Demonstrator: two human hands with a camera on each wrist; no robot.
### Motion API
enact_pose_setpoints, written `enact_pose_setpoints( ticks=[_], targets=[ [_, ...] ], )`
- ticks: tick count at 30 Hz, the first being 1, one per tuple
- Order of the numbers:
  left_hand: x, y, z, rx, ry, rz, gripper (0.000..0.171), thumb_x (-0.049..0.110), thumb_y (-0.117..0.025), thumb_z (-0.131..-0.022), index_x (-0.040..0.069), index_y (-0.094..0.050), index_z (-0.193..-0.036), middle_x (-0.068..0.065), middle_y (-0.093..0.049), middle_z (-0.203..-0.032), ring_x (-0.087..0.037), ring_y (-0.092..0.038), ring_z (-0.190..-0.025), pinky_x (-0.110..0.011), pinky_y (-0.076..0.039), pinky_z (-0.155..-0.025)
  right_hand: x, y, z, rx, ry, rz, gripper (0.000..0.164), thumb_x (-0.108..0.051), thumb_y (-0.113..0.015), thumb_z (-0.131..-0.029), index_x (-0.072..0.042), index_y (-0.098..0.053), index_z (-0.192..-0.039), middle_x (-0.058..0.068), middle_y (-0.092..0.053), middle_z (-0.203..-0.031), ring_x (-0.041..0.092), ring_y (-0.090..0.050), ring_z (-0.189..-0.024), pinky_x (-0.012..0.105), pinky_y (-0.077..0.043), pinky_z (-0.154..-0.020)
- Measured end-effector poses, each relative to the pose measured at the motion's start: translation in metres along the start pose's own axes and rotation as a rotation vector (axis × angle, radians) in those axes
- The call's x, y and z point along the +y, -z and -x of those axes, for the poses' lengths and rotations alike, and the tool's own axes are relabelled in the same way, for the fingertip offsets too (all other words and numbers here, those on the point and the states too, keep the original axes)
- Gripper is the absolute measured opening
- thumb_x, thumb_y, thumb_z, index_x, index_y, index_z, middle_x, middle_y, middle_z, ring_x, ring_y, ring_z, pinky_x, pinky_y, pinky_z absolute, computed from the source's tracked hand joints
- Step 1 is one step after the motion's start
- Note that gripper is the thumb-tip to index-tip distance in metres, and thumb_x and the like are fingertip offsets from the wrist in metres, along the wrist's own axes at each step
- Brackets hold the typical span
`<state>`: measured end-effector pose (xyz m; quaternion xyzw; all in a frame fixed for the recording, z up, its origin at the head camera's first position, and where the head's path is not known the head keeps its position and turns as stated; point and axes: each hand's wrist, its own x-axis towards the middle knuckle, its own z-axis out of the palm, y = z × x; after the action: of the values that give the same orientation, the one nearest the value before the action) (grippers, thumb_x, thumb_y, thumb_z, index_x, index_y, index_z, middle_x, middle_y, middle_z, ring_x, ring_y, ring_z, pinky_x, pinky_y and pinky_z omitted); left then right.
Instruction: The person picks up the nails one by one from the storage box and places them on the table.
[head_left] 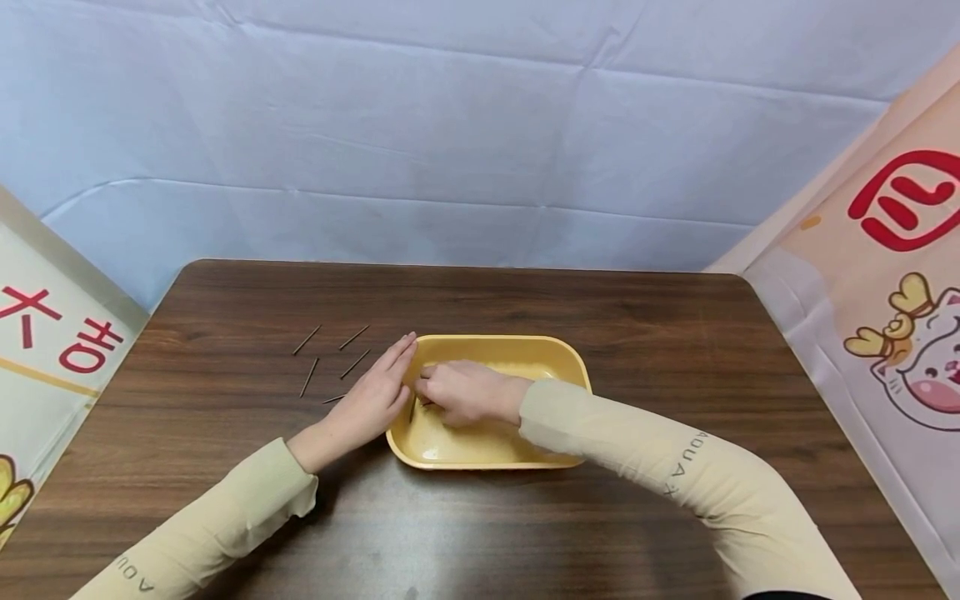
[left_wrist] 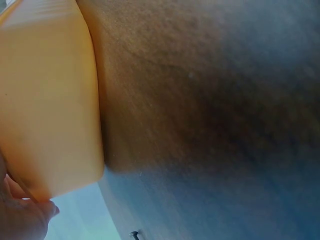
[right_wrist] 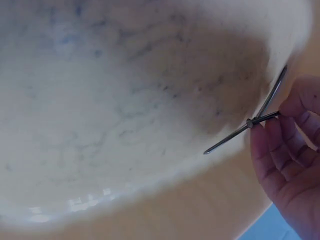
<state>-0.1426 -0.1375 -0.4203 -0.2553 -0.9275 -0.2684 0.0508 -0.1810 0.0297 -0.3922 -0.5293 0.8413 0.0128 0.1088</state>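
Observation:
A yellow plastic basin (head_left: 495, 460) stands on the table. My left hand (head_left: 372, 402) rests on the basin's left rim, fingers straight and pointing away from me. The left wrist view looks along the basin's outer wall (left_wrist: 50, 100), with fingers (left_wrist: 25, 217) at its lower corner. Inside, at the left end, my right hand (head_left: 467, 392) reaches down. In the right wrist view the thumb and fingertips of the right hand (right_wrist: 292, 155) pinch a dark metal nail (right_wrist: 266, 117). Another nail (right_wrist: 227, 140) lies against the basin wall and crosses close to the fingertips.
Several loose nails (head_left: 355, 363) lie scattered on the dark wood table (head_left: 660, 333), left of the basin and past my left hand. Pale cloth (head_left: 420, 125) hangs behind the table's far edge. Printed banners (head_left: 900, 333) stand at both sides.

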Motion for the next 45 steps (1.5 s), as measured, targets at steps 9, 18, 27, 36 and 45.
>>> enact_pose_setpoints(
  ticks=[9,18,27,36,45],
  targets=[
    [-0.001,0.000,-0.001,-0.007,0.000,-0.005,0.054,0.003,-0.048,-0.085,-0.012,-0.032,-0.134,-0.022,-0.028,-0.143,-0.032,-0.029,-0.131,-0.044,-0.028,-0.104,0.003,0.005,0.005,0.027,0.043,0.003,0.008,-0.013,-0.061,-0.083,-0.012,-0.062,-0.091,-0.001,-0.055,-0.087,0.012,-0.054,-0.076,0.026,-0.048,-0.067],
    [-0.003,-0.002,-0.001,0.005,-0.007,-0.004,0.054,0.001,-0.049,-0.084,-0.012,-0.033,-0.134,-0.022,-0.029,-0.142,-0.033,-0.029,-0.131,-0.044,-0.028,-0.104,0.004,0.011,0.011,0.048,0.054,0.034,0.011,-0.010,-0.062,-0.081,-0.011,-0.062,-0.092,-0.001,-0.054,-0.087,0.012,-0.055,-0.076,0.026,-0.048,-0.066],
    [-0.004,-0.004,-0.002,0.013,-0.007,0.009,0.055,-0.001,-0.049,-0.083,-0.012,-0.033,-0.134,-0.023,-0.030,-0.142,-0.033,-0.030,-0.131,-0.044,-0.028,-0.104,0.008,0.013,0.018,0.063,0.042,0.060,0.015,-0.004,-0.059,-0.077,-0.012,-0.061,-0.089,-0.002,-0.052,-0.086,0.012,-0.055,-0.071,0.025,-0.047,-0.060],
    [-0.005,-0.006,-0.002,0.016,-0.012,0.013,0.055,-0.002,-0.051,-0.082,-0.012,-0.033,-0.133,-0.023,-0.030,-0.142,-0.033,-0.030,-0.130,-0.044,-0.028,-0.104,0.012,0.015,0.024,0.120,0.069,0.116,0.026,-0.001,-0.058,-0.075,-0.013,-0.061,-0.098,-0.001,-0.053,-0.085,0.013,-0.055,-0.076,0.025,-0.047,-0.060],
    [-0.006,-0.007,-0.002,0.017,-0.017,0.010,0.055,-0.001,-0.050,-0.083,-0.013,-0.033,-0.133,-0.023,-0.029,-0.142,-0.033,-0.030,-0.130,-0.045,-0.028,-0.104,0.016,0.019,0.027,0.154,0.099,0.199,0.032,-0.001,-0.058,-0.078,-0.015,-0.061,-0.106,-0.001,-0.052,-0.083,0.012,-0.049,-0.075,0.022,-0.042,-0.055]
  ],
)
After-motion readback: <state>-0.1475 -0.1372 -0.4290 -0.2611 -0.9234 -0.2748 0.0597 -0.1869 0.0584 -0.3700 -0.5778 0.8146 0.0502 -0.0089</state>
